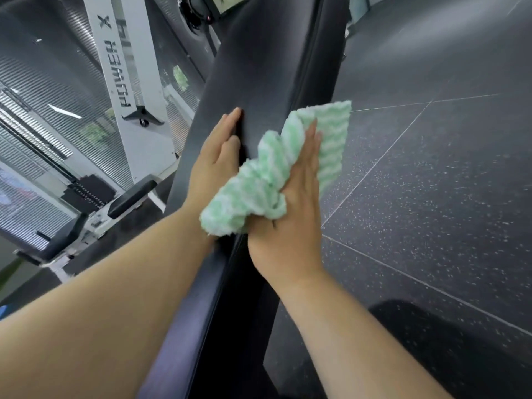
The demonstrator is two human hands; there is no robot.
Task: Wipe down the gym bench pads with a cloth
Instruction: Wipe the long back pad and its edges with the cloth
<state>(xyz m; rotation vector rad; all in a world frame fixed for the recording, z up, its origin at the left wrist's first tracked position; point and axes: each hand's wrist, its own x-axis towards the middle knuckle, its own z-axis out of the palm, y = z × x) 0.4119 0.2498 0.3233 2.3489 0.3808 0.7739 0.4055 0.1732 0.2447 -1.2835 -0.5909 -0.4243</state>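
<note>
A long black bench pad (259, 67) runs from the bottom centre up to the top of the view. A green-and-white striped fluffy cloth (276, 174) lies bunched over the pad's right edge. My right hand (290, 223) presses flat on the cloth against the pad's right side, with the cloth caught between thumb and palm. My left hand (216, 156) rests flat on the pad's top surface just left of the cloth, fingers extended and holding nothing.
A white machine frame (126, 67) with black lettering stands to the left, with a small black pad (132, 198) and a weight stack (86, 194) below it. Dark speckled rubber floor tiles (431, 168) fill the right side. A mirror wall is at far left.
</note>
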